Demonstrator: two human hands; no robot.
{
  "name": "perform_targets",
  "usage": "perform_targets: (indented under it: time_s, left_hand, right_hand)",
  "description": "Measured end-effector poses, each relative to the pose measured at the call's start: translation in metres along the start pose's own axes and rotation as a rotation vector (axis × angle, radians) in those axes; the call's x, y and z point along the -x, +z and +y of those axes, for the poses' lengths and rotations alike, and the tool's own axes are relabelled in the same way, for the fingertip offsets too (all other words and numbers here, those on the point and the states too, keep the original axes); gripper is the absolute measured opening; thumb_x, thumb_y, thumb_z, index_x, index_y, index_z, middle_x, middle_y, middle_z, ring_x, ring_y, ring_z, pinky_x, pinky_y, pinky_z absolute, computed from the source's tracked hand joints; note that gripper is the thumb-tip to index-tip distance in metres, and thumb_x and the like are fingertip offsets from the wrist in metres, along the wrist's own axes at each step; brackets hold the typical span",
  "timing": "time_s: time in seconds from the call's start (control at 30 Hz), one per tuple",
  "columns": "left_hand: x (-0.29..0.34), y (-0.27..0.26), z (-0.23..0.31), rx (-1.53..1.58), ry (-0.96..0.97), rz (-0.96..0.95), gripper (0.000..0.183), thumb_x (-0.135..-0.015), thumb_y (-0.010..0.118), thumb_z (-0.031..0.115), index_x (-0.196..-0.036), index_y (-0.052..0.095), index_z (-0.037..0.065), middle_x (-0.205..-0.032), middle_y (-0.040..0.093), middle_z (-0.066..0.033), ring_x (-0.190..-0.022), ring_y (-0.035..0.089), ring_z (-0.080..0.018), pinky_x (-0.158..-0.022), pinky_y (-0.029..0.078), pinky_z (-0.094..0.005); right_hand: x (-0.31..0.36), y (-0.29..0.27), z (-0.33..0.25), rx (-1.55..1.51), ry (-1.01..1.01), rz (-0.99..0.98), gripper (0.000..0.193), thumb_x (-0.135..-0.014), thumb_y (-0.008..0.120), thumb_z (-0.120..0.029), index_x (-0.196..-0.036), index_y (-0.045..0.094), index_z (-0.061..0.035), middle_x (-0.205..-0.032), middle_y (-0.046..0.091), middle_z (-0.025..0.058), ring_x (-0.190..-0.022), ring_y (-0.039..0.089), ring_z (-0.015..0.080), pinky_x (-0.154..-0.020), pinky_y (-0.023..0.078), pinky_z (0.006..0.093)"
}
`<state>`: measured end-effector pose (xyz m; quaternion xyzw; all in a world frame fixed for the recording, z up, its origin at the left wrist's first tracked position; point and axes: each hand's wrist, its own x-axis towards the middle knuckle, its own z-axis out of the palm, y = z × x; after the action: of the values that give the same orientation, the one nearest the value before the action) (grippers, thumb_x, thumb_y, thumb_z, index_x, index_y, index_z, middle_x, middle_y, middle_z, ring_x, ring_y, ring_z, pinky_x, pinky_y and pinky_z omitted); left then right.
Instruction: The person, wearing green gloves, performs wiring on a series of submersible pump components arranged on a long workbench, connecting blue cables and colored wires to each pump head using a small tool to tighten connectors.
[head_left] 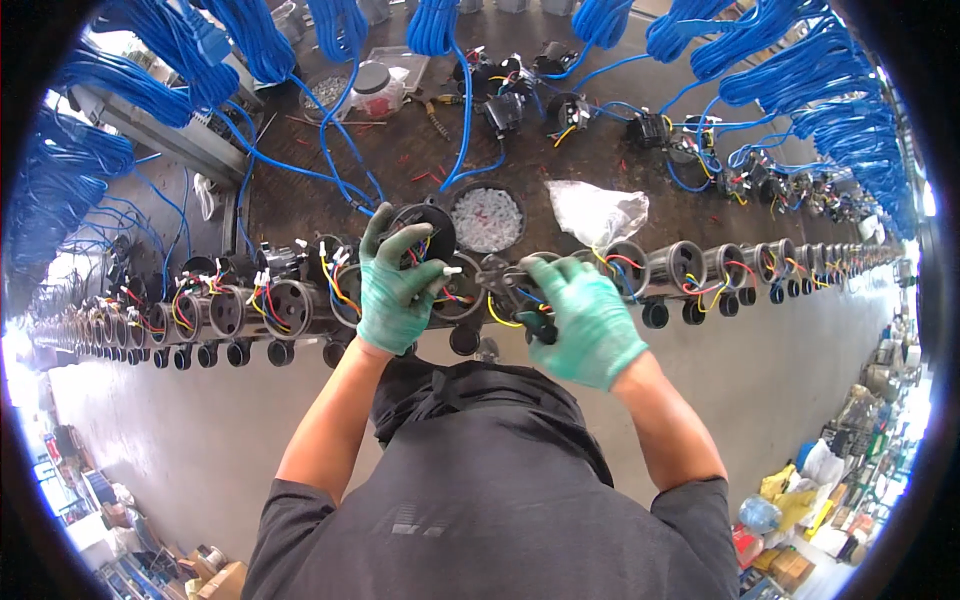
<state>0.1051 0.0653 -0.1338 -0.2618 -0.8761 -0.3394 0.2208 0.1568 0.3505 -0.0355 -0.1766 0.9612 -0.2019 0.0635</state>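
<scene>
My left hand, in a green-coated glove, is closed around a round black housing with coloured wires inside it. A small white wire connector sticks out at its thumb and fingertips. In my right hand, gloved the same way, are dark hand pliers; their head points left toward the white connector, with a gap between. The pliers' jaws are too small to read clearly. Below both hands stands a metal cylinder in the row, partly hidden. A yellow wire loops out beside the pliers.
A round tub of small white connectors sits just beyond my hands, with a clear plastic bag to its right. Rows of metal cylinders with wires line the bench edge. Blue cable coils hang above; wired black units lie behind.
</scene>
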Motion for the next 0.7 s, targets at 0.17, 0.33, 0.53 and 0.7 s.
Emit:
perform_targets:
  time_s: [0.17, 0.33, 0.53, 0.7]
  left_hand:
    - [0.000, -0.001, 0.000, 0.016, -0.009, -0.006, 0.023, -0.077, 0.091, 0.006, -0.095, 0.084, 0.017, -0.152, 0.059, -0.0057, -0.160, 0.033, -0.0463, -0.128, 0.037, -0.0565]
    - [0.001, -0.003, -0.001, 0.001, -0.003, -0.020, 0.026, -0.077, 0.090, 0.005, -0.098, 0.081, 0.019, -0.152, 0.062, -0.0043, -0.158, 0.036, -0.0500, -0.125, 0.040, -0.0584]
    - [0.001, -0.003, -0.003, 0.049, 0.007, -0.006, 0.028, -0.073, 0.087, 0.003, -0.097, 0.082, 0.016, -0.151, 0.062, -0.0079, -0.159, 0.034, -0.0486, -0.127, 0.038, -0.0589]
    - [0.001, -0.002, -0.004, 0.031, 0.016, -0.002, 0.027, -0.074, 0.086, 0.002, -0.097, 0.082, 0.016, -0.150, 0.062, -0.0078, -0.159, 0.035, -0.0485, -0.127, 0.038, -0.0586]
  right_hand:
    - [-0.018, 0.017, -0.006, -0.025, -0.067, -0.023, 0.090, -0.070, 0.084, -0.014, -0.154, 0.057, -0.0003, -0.128, 0.066, 0.0270, -0.113, 0.066, 0.0465, -0.097, 0.057, 0.0526]
    - [-0.023, 0.023, -0.008, -0.094, -0.044, -0.129, 0.098, -0.074, 0.088, -0.024, -0.161, 0.051, -0.0003, -0.129, 0.065, 0.0283, -0.124, 0.063, 0.0452, -0.107, 0.053, 0.0516]
    - [-0.030, 0.023, -0.014, -0.093, -0.024, -0.187, 0.096, -0.077, 0.086, -0.023, -0.162, 0.050, -0.0014, -0.130, 0.064, 0.0289, -0.123, 0.063, 0.0459, -0.106, 0.053, 0.0520]
    - [-0.032, 0.018, -0.016, -0.140, -0.024, -0.218, 0.089, -0.082, 0.083, -0.019, -0.162, 0.048, -0.0009, -0.128, 0.064, 0.0288, -0.124, 0.063, 0.0455, -0.105, 0.054, 0.0527]
